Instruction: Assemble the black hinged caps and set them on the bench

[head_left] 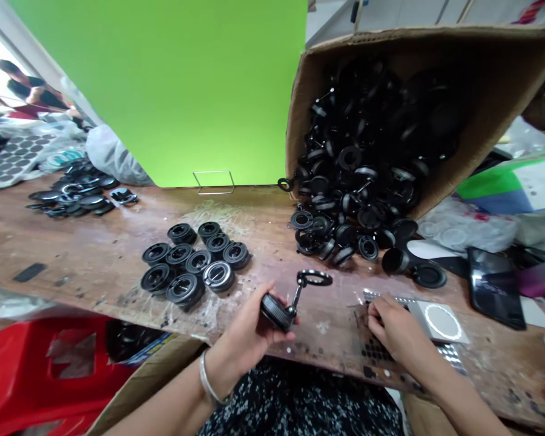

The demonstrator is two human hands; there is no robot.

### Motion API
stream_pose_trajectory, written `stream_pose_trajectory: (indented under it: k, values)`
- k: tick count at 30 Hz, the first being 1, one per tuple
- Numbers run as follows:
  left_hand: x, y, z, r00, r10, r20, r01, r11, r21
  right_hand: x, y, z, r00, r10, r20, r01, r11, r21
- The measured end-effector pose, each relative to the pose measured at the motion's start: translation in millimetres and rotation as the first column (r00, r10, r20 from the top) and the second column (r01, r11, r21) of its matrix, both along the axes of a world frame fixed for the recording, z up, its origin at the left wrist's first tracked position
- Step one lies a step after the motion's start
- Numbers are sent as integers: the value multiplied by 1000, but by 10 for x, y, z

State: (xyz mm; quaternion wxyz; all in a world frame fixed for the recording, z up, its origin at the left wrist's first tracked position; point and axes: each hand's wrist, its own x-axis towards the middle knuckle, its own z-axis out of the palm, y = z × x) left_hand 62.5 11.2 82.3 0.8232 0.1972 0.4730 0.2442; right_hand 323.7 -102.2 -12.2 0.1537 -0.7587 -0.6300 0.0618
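Observation:
My left hand [258,324] is closed around the round ribbed base of a black ring-topped stand [277,310]. From that base a thin jointed arm rises to a flat ring, tilted over the table. My right hand [393,327] has its fingers pinched together at a sheet of small black dots [375,350]; anything between the fingertips is too small to make out. Beside this hand lies a pale square card with a white ring [442,321]. Left of my left hand, several black round bases [198,261] stand grouped on the wooden table [272,245].
A cardboard box [495,130] on its side spills black stands [345,206] onto the table. A green panel [186,91] rises at the back. At right lies a dark phone [495,287]. A red stool [22,375] stands below left; another person [31,91] sits far left.

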Motion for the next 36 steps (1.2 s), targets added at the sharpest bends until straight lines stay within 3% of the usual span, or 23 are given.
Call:
stream_pose_trajectory:
  k: [3, 7, 11, 13, 15, 17, 22, 25, 27, 30, 33, 36]
  values:
    - [-117, -130, -126, 996, 49, 80, -42, 995, -87, 41, -8, -57, 1000, 6, 7, -6, 1000, 12]
    - [-178, -255, -289, 993, 87, 80, -86, 996, -21, 4, -40, 20, 998, 16, -59, -10, 994, 107]
    - [-144, -366, -428, 951, 308, -17, -298, 933, 203, -371, -81, 402, 957, 152, -247, -100, 973, 209]
    - [-124, -397, -457, 956, 294, 8, -284, 913, 294, -636, -80, 609, 914, 218, -342, -141, 961, 238]
    - [-128, -400, -445, 979, 201, 34, -201, 926, 319, -859, -62, 750, 883, 221, -414, -112, 956, 272]
    - [-161, -372, -395, 985, 161, 64, -172, 953, 250, -994, -35, 803, 863, 203, -463, -58, 950, 307]
    - [-288, -234, -223, 940, 278, 198, -260, 959, -110, -1096, 8, 716, 865, 137, -483, 28, 947, 319]
    - [-301, -177, -192, 925, 316, 211, -289, 946, -149, -1171, 30, 666, 875, 173, -452, -16, 944, 331]
    - [-273, -168, -223, 913, 379, 151, -377, 925, -38, -1229, 49, 659, 879, 200, -434, -48, 941, 336]
    - [-210, -200, -312, 902, 430, 39, -421, 855, 302, -1301, 80, 674, 891, 226, -393, -76, 929, 362]
    - [-161, -266, -376, 916, 392, -86, -285, 787, 547, -1358, 106, 699, 910, 273, -311, -125, 898, 422]
    - [-132, -333, -364, 915, 366, -171, -172, 737, 653, -1414, 132, 709, 900, 351, -257, -215, 872, 440]
